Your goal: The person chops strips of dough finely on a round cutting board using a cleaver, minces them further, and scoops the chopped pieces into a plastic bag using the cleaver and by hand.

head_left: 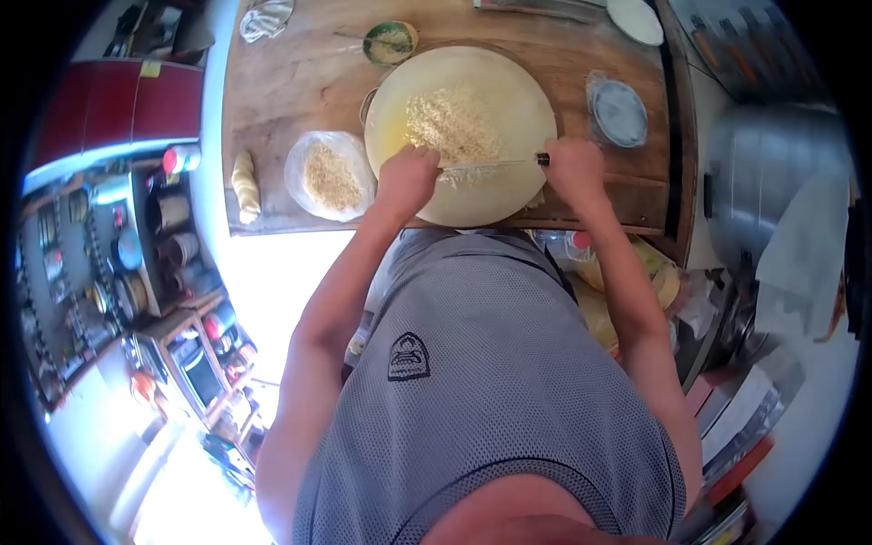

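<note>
A knife (490, 164) lies crosswise over a large round board (518, 91), its thin blade spanning between my hands. My right hand (575, 170) is closed around the dark handle at the board's right edge. At the left end of the blade, my left hand (409, 181) is closed on the knife's tip. Pale chopped crumbs (454, 124) are spread over the board's middle, beyond and partly beneath the blade. To the left of the board, a clear plastic bag (302, 173) holds more light brown crumbs (331, 176).
On the wooden table (300, 91) are a green bowl (391, 43) with a utensil, a twisted pale item (245, 187), a cloth (266, 19), a plastic-wrapped round container (619, 113) and a white plate (636, 20). Shelves (150, 218) stand left; a metal cylinder (772, 182) is right.
</note>
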The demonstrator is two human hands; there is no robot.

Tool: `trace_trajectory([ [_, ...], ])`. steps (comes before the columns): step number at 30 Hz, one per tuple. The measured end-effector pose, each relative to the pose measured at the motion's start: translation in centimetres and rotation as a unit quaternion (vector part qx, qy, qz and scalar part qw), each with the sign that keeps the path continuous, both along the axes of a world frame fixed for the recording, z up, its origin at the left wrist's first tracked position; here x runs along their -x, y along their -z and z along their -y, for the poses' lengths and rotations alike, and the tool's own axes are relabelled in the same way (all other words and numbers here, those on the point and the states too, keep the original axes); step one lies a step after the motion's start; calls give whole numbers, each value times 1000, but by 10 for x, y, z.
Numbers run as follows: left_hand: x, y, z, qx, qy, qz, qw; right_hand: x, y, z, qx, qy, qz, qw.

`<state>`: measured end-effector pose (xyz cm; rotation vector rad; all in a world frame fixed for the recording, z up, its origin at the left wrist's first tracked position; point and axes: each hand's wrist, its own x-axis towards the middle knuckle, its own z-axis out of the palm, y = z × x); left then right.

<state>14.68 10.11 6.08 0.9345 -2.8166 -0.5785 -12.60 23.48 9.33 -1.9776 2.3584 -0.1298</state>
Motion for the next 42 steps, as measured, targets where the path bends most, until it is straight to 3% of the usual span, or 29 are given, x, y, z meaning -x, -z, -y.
trace_trajectory([
  [5, 5, 12, 5, 9, -38, 23, 999, 17, 43, 9, 15, -53, 11, 998],
  [9, 3, 6, -3, -5, -55, 30, 998, 18, 22, 15, 30, -52, 18, 998],
  [13, 7, 7, -5, 7, -73, 35, 997, 22, 36, 22, 31, -83, 11, 996],
  [16, 7, 8, -6, 11, -99, 51, 994, 23, 30, 24, -15, -97, 14, 995],
  [18, 6, 9, -6, 32, -105, 27, 994, 27, 17, 33, 31, -89, -8, 996],
  [21, 5, 12, -10, 34, -115, 23, 993, 25, 34, 39, -18, -103, -10, 994],
  [25, 5, 6, -10, 23, -136, 16, 990, 29, 18, 42, 26, -115, 0, 993],
  [29, 7, 13, -12, 42, -131, 20, 990, 35, 40, 41, 11, -133, 0, 991],
  [33, 9, -5, -14, 16, -146, 44, 988, 32, 11, 50, 17, -124, -20, 992],
  [36, 11, -5, -11, 21, -142, 50, 988, 38, 41, 54, 20, -167, -13, 986],
  [40, 11, -8, -7, 25, -151, 48, 987, 34, 31, 54, -21, -127, -27, 991],
  [42, 12, -2, 0, 28, -155, 44, 987, 37, 23, 60, 53, -135, -23, 989],
])
